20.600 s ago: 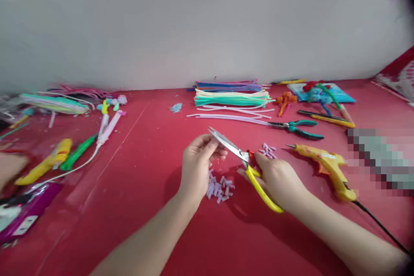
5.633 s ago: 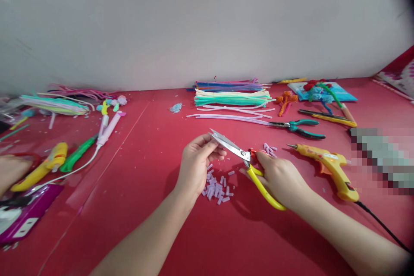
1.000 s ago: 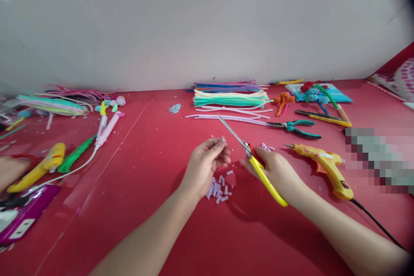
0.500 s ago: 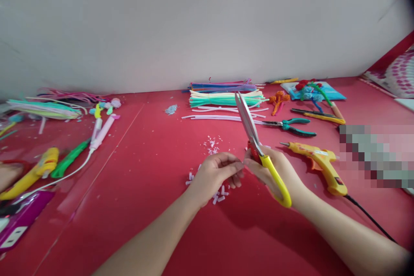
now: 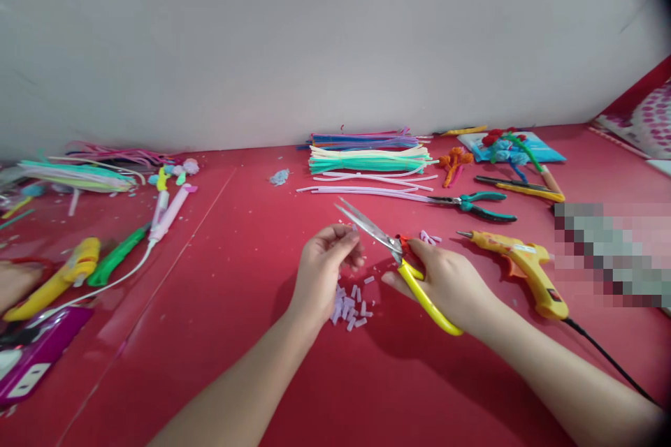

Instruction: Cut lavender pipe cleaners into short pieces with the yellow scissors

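Note:
My right hand [image 5: 453,279] grips scissors [image 5: 370,229] with yellow and red handles. Their blades point up and left, slightly parted, with the tips just above my left fingers. My left hand [image 5: 326,269] is closed in a pinch, and a small lilac piece of pipe cleaner [image 5: 354,228] shows at its fingertips. Below that hand lies a heap of short lilac cut pieces [image 5: 346,307], partly hidden by the wrist. More short lilac pieces [image 5: 430,237] lie just beyond my right hand.
Behind stand pipe cleaner bundles [image 5: 367,159], loose lilac stems [image 5: 367,191] and green-handled pliers [image 5: 485,204]. At right are a yellow glue gun [image 5: 516,258] and pipe-cleaner flowers [image 5: 503,147]. Leftward lie a pink hot tool [image 5: 170,213], a purple power strip [image 5: 49,349] and another person's hand [image 5: 18,286].
The scissors have tilted from nearly upright to pointing left, toward my left hand. My left hand has shifted up and left, away from the right hand, uncovering more of the lilac heap.

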`<state>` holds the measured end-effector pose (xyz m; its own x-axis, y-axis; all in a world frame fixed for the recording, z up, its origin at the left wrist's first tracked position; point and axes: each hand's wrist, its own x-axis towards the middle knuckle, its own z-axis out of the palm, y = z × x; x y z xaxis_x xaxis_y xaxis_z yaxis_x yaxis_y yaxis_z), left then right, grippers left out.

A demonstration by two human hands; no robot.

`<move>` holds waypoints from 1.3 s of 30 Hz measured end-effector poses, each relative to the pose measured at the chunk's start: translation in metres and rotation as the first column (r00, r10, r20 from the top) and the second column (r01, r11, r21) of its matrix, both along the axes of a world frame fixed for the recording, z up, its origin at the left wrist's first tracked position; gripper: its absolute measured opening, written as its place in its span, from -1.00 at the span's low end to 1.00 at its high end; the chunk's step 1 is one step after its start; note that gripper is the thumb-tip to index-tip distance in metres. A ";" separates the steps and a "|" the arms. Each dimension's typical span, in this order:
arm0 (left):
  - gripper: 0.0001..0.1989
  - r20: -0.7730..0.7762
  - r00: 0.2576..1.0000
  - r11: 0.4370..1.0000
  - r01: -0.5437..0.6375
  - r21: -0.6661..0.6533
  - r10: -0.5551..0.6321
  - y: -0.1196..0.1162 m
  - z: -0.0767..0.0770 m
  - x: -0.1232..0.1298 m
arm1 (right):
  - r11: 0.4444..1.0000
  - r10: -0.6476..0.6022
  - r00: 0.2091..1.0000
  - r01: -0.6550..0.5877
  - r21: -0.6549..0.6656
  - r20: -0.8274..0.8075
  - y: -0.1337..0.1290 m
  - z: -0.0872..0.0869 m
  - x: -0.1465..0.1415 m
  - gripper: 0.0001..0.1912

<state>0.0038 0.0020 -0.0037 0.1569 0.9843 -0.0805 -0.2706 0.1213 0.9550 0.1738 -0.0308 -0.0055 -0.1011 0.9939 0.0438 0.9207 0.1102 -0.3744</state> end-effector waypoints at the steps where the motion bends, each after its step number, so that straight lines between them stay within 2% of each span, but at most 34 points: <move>1: -0.88 0.026 0.999 1.000 -0.025 -0.003 0.025 0.001 -0.001 -0.001 | 1.000 0.002 0.999 -0.002 -0.001 0.040 0.000 -0.001 -0.001 -0.69; 5: -0.90 0.096 0.992 0.997 -0.078 -0.002 0.078 0.002 -0.002 -0.002 | 1.000 -0.004 0.986 0.006 -0.012 0.166 -0.002 -0.007 -0.003 -0.64; 11: -0.89 0.123 0.986 0.994 -0.107 -0.025 0.110 0.001 0.001 -0.002 | 1.000 0.010 0.975 -0.015 0.020 0.223 -0.003 -0.010 -0.002 -0.62; 20: -0.89 0.130 0.985 0.994 -0.112 -0.014 0.112 0.001 0.000 -0.002 | 0.997 0.024 0.973 -0.040 0.061 0.230 -0.003 -0.016 0.001 -0.62; 29: -0.90 0.127 0.989 0.997 -0.082 0.009 0.080 0.001 0.001 -0.003 | 0.996 0.046 0.977 -0.061 0.064 0.208 -0.003 -0.012 0.000 -0.61; 39: -0.91 0.125 0.990 0.997 -0.072 0.002 0.072 0.001 0.002 -0.003 | 0.999 0.036 0.978 -0.041 0.023 0.205 -0.002 -0.010 0.001 -0.61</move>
